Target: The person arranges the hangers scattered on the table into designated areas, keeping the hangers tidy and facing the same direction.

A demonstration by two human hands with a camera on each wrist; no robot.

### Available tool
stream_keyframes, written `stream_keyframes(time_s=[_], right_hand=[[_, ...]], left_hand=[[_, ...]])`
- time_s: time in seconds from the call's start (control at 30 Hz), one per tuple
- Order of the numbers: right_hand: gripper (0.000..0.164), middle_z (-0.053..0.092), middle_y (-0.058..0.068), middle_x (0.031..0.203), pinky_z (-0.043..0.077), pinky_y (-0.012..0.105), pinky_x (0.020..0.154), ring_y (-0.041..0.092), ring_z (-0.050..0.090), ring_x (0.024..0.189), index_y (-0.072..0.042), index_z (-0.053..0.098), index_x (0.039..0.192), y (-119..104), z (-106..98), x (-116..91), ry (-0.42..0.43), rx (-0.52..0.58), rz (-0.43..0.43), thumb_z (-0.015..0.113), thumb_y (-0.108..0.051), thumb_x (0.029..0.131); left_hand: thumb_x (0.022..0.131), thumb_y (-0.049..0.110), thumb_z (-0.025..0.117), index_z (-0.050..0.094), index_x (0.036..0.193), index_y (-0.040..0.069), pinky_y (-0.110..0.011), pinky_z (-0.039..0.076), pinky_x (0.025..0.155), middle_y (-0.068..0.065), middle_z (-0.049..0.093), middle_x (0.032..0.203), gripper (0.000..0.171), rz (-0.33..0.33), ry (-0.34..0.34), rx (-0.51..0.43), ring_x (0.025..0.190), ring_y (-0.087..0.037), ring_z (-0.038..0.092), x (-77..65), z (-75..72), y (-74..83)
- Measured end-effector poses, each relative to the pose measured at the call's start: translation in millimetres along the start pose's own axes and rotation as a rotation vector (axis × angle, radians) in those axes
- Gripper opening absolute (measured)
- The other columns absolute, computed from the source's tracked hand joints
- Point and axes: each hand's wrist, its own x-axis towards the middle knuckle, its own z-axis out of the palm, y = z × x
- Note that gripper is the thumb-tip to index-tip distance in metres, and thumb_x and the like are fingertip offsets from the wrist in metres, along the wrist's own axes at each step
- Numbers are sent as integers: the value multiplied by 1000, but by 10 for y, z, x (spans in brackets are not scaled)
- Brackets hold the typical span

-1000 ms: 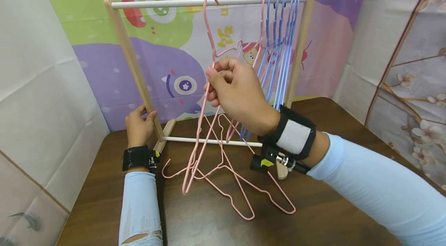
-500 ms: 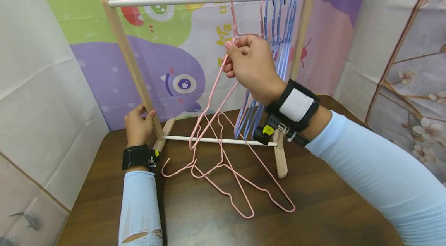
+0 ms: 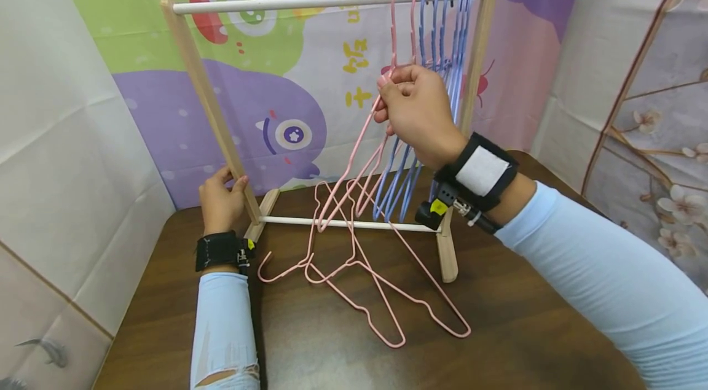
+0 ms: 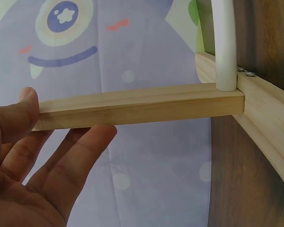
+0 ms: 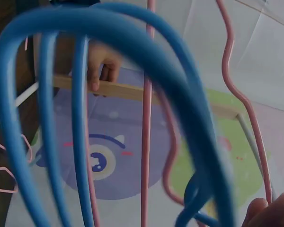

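My right hand point(image 3: 417, 107) pinches a pink wire hanger point(image 3: 393, 27) just below its neck, thumb in front. This hanger's hook reaches over the white top rail point(image 3: 276, 3), and its body hangs tilted towards the lower left. Close to its right, another pink hanger point(image 3: 413, 34) hangs on the rail. My left hand point(image 3: 218, 202) grips the left wooden post point(image 3: 201, 89) of the rack low down. In the left wrist view, thumb and fingers lie on opposite sides of that post. Blue hangers point(image 5: 78, 118) fill the front of the right wrist view, with my right fingertips point(image 5: 270, 213) at its corner.
Several blue hangers point(image 3: 434, 15) hang bunched at the rail's right end. Two pink hangers point(image 3: 387, 284) lie overlapping on the brown table point(image 3: 310, 341) before the rack. A white lower bar point(image 3: 276, 220) joins the rack's feet. A printed cloth point(image 3: 155, 113) hangs behind.
My right hand lifted the pink hanger off the rail, carried it right, and brought its hook down over the rail beside the other pink hanger. My left hand stays on the post.
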Motion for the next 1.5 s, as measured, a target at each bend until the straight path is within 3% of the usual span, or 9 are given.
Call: stream_keyframes(time_s=[0.43, 0.67, 0.8, 1.0, 1.17, 1.33, 1.4, 1.5], right_hand=[[22, 69, 11, 89, 49, 21, 49, 13, 65, 68, 0, 53, 120, -33, -36, 106, 26, -57, 27, 54, -19, 108], [17, 67, 3, 77, 41, 17, 44, 8, 63, 60, -2, 56, 108, -5, -46, 135, 11, -51, 95, 54, -18, 108], [22, 66, 3, 78, 41, 18, 46, 7, 63, 61, 1, 53, 119, 19, -64, 117, -27, -62, 109, 53, -19, 108], [46, 66, 7, 88, 42, 21, 51, 13, 64, 70, 0, 41, 146, 8, -96, 16, -82, -134, 96, 55, -22, 108], [53, 66, 11, 102, 50, 26, 58, 20, 69, 77, -2, 36, 150, 13, -91, -130, -80, -290, -2, 60, -17, 104], [56, 57, 17, 118, 48, 32, 72, 23, 60, 77, 2, 40, 148, 62, -93, -288, -62, -474, -185, 64, -13, 100], [55, 54, 19, 120, 45, 34, 77, 24, 57, 78, 4, 43, 147, 73, -93, -363, -63, -504, -241, 65, -12, 99], [54, 51, 19, 121, 49, 35, 78, 23, 63, 79, 5, 44, 146, 69, -84, -503, -93, -504, -295, 66, -11, 99]], left_hand=[[100, 15, 68, 70, 127, 1, -54, 58, 91, -20, 69, 126, 30, 5, 0, -8, 107, -43, 70, 2, 11, -3], [100, 13, 68, 69, 129, 0, -54, 58, 90, -22, 69, 126, 32, 3, 2, -13, 106, -43, 70, -3, 10, -12], [101, 14, 68, 68, 131, 2, -54, 58, 90, -21, 69, 126, 32, -7, -2, -6, 107, -42, 70, 3, 9, -22], [102, 16, 66, 67, 133, 2, -53, 58, 91, -20, 68, 128, 34, -17, -14, -6, 109, -42, 70, 12, 7, -17], [102, 16, 66, 68, 132, 2, -53, 58, 91, -20, 68, 129, 33, -23, -11, -1, 108, -41, 70, 7, -9, -14], [102, 17, 65, 67, 132, 2, -53, 58, 90, -20, 68, 130, 33, -22, -13, 3, 108, -42, 70, 4, -21, -12], [102, 16, 66, 68, 131, 2, -53, 59, 89, -20, 68, 129, 33, -21, -12, 1, 108, -42, 70, 5, -17, -15], [101, 14, 67, 68, 129, 1, -52, 59, 90, -20, 69, 128, 31, -15, -10, -3, 108, -42, 70, 6, -6, -4]])
